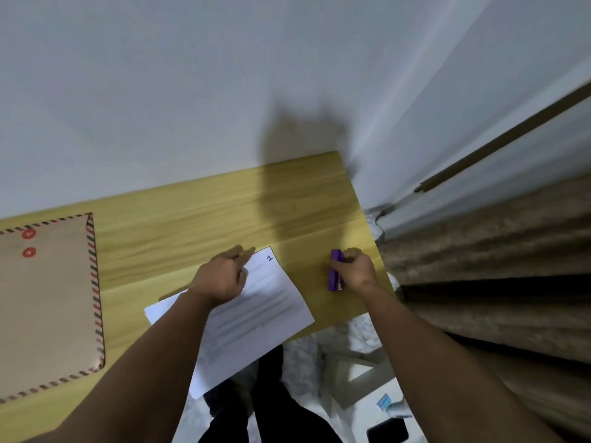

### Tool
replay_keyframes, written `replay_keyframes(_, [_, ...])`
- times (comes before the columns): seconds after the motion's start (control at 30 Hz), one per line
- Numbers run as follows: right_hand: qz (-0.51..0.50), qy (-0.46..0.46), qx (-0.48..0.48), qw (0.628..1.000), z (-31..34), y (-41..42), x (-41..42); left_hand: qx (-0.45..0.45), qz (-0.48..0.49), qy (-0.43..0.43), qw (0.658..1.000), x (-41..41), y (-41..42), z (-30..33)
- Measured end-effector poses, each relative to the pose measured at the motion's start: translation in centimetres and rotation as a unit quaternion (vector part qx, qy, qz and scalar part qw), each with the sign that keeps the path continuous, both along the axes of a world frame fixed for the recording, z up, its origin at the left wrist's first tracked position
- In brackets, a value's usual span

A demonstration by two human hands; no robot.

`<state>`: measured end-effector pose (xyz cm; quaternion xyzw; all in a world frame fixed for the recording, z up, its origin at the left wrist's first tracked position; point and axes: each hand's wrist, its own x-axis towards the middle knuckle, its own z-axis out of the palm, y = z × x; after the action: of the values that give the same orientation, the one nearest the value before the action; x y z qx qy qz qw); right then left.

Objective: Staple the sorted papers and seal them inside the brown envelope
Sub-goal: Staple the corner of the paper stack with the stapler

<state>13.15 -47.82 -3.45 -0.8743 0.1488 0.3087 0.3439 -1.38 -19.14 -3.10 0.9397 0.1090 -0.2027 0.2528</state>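
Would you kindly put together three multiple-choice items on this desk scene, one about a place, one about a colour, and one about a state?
1. Where does the brown envelope lie relative to the papers?
A. To their left on the desk
B. On top of them
C. To their right, by the curtain

2. What colour is the stapler?
A. Red
B. Purple
C. Black

3. What is the right hand doing?
A. Resting flat on the papers
B. Lifting the envelope
C. Gripping the stapler at the desk surface

Answers:
1. A, since the envelope sits at the desk's left end, apart from the sheets.
2. B, since its body is plainly purple.
3. C, since its fingers wrap the stapler beside the papers while the left hand presses on the sheets.
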Motion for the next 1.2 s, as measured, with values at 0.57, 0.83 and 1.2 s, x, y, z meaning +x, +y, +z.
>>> replay_keyframes(0.57, [-0.193,0.198,0.384,0.881,4.0,2.5,-1.3,-0.025,-0.004,-0.054,0.998,-1.6,-0.8,2.8])
replay_keyframes(0.83, [-0.188,0.236,0.470,0.830,6.8,3.2,-1.2,-0.016,0.045,-0.074,0.996,-2.5,0.5,7.0])
replay_keyframes(1.2, [-0.037,0.276,0.491,0.826,12.3,5.6,0.3,0.022,0.059,-0.128,0.990,-1.7,2.9,13.5])
